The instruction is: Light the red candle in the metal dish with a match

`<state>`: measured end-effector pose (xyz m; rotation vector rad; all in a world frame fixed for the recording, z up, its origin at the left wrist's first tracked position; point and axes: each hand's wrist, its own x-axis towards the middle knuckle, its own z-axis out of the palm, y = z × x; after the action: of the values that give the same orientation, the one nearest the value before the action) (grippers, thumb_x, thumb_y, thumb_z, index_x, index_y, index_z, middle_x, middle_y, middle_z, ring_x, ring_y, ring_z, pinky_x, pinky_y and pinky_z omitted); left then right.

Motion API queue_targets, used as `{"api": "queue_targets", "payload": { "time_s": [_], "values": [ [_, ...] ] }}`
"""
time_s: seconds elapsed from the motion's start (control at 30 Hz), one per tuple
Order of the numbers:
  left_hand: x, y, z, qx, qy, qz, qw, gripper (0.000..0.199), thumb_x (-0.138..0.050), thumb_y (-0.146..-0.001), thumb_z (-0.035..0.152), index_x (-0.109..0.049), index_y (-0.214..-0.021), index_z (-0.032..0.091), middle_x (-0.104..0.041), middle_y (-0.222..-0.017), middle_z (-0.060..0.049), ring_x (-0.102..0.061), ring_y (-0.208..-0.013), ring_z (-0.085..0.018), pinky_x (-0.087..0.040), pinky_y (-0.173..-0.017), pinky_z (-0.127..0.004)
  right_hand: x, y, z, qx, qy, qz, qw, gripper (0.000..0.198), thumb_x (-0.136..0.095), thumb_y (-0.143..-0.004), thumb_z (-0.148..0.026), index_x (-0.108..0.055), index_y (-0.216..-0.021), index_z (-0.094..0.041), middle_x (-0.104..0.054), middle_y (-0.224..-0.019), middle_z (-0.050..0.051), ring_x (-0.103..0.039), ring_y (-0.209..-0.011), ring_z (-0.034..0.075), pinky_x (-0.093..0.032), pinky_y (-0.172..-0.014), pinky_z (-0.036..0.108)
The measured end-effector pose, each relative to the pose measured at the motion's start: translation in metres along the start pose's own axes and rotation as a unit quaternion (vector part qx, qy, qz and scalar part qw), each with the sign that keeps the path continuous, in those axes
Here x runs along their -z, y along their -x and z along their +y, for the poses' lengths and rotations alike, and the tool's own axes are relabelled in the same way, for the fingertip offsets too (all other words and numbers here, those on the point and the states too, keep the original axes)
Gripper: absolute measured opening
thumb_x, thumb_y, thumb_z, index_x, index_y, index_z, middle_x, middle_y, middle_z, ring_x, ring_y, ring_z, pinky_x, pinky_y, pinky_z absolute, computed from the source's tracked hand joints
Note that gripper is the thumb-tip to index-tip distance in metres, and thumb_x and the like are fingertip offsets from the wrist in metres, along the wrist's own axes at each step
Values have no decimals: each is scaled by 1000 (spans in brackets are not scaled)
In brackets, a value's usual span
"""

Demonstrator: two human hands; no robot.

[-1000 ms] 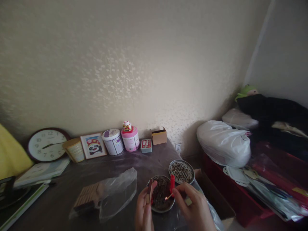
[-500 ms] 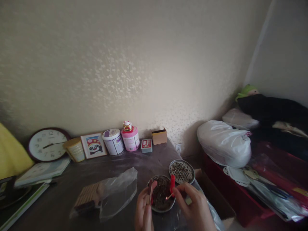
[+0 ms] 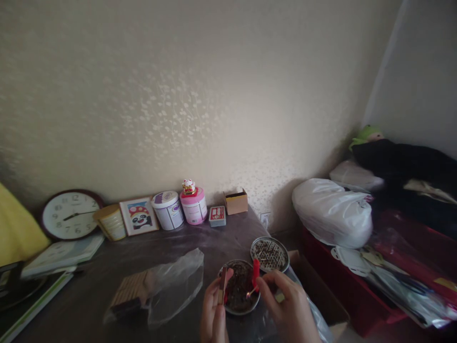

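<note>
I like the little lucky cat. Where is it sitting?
The lucky cat figurine sits on top of the pink tub at the back of the table by the wall, between the white tub and the small red box.

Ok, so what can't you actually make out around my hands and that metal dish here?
All in the head view:
- Left hand: wrist and lower palm cut off by the bottom edge.
- Right hand: wrist cut off likewise.
- Thin object in the left fingers: too small and dim to identify.
- Red piece by the lit match: its base hidden behind the right fingers.
- Metal dish: contents dark, indistinct.
</note>
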<state>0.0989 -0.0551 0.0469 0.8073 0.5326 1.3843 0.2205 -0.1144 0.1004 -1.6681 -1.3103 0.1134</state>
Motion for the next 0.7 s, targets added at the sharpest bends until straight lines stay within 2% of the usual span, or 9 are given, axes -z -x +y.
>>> {"api": "queue_targets", "payload": {
  "time_s": [0.5, 0.6, 0.7],
  "values": [
    [7, -1, -5, -21, -27, -11, 999, 56, -60, -69, 57, -59, -109, 17, -62, -117, -13, -48, -118, -30, -32, -103, -43, -4, 0, 6, -25, 15, 1, 1000, 31, -48, -88, -41, -58, -67, -20, -61, -64, 0, -56, -59, 14, -41, -58, 22],
    [20, -6, -10, -28, -31, -18, 999, 57, -59, -71, 56, -58, -112, 17, -61, -119, -14, -46, -121, -30, -35, -102, -42, -5, -1, 8, -31, 12, 14, 999, 31, -48, -87, -42, -58, -68, -20, -61, -65, 0, -55, -60, 14, -41, -58, 22],
    [43, -15, -16, -23, -34, -46, 998, 57, -62, -69, 54, -59, -112, 17, -59, -122, -15, -42, -124, -32, -37, -102, -45, -6, -1, 8, -46, -1, 31, 998, 31, -50, -86, -44, -59, -68, -20, -61, -64, -1, -55, -58, 14, -40, -55, 21]
  ]
}}
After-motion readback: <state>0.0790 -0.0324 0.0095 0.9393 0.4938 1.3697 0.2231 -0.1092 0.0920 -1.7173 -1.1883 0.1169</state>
